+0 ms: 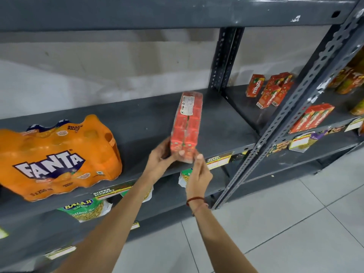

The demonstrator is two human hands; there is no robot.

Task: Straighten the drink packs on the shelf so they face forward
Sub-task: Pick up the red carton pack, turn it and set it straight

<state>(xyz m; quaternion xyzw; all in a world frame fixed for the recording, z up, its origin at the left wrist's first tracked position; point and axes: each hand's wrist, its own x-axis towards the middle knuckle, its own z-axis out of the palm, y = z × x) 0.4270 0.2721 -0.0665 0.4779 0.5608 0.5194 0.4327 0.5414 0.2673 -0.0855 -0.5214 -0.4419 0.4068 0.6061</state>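
Left hand [160, 160] fingers clamped on the near end of a red drink pack [186, 125], right hand [198, 172] with fingertips together against its near corner, the pack's long axis running back into the grey shelf [137, 119], label up, beside a Fanta pack [57, 156].

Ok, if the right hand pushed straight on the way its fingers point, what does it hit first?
The right hand points up and away at the shrink-wrapped red carton pack; its fingertips look already on the pack's near end, which the left hand grips too. Beyond lies bare shelf; depth unclear.
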